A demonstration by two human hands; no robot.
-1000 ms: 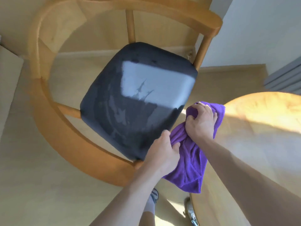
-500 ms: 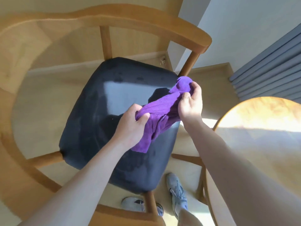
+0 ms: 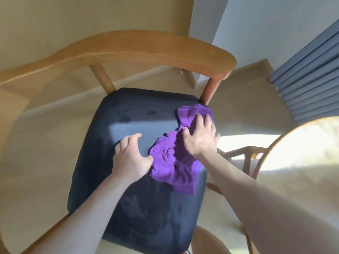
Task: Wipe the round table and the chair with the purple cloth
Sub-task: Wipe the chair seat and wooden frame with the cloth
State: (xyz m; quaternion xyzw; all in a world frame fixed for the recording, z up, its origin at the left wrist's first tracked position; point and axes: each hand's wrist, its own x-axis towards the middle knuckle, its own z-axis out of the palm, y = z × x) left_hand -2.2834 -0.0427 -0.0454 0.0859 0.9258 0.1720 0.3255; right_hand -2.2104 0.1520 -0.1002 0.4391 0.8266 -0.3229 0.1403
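The chair has a curved wooden back rail (image 3: 128,46) and a dark padded seat (image 3: 128,208) below me. The purple cloth (image 3: 172,162) lies crumpled on the right half of the seat, reaching its far right corner. My right hand (image 3: 200,136) presses flat on the cloth's upper part, fingers spread. My left hand (image 3: 130,156) rests on the seat just left of the cloth, fingers apart, thumb touching the cloth's edge. The round table (image 3: 302,162) shows at the right, sunlit on top.
Grey blinds (image 3: 308,83) hang at the upper right by a pale wall. A wooden frame (image 3: 244,156) of another piece stands between chair and table. Beige floor surrounds the chair.
The cloth went from being held up between both hands to lying on the seat. My right hand now presses it flat; my left hand let go and rests on the seat.
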